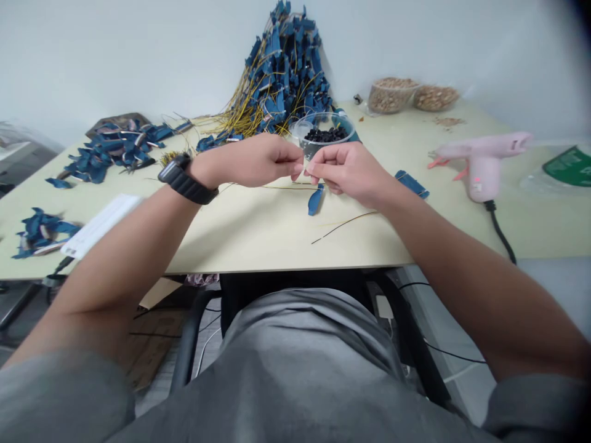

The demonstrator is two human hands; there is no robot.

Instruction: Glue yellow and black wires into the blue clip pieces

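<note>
Both hands meet above the near middle of the table, fingertips almost touching. My left hand [263,161], with a black watch [187,178] on its wrist, is closed in a pinch. My right hand [348,172] pinches too, its fingertips facing the left ones. Whatever they hold between them is too small to make out. Just below the right fingers is a small blue fabric piece [316,200]; whether it hangs or lies on the table I cannot tell. A thin yellow wire [281,187] runs leftward from near it, under my left hand.
Behind the hands stands a clear tub [351,126] of small black parts. A tall heap of blue pieces with yellow wires [290,67] leans on the wall. More blue pieces [111,147] lie left. At right are a pink glue gun [484,160] and a blue bundle [412,184].
</note>
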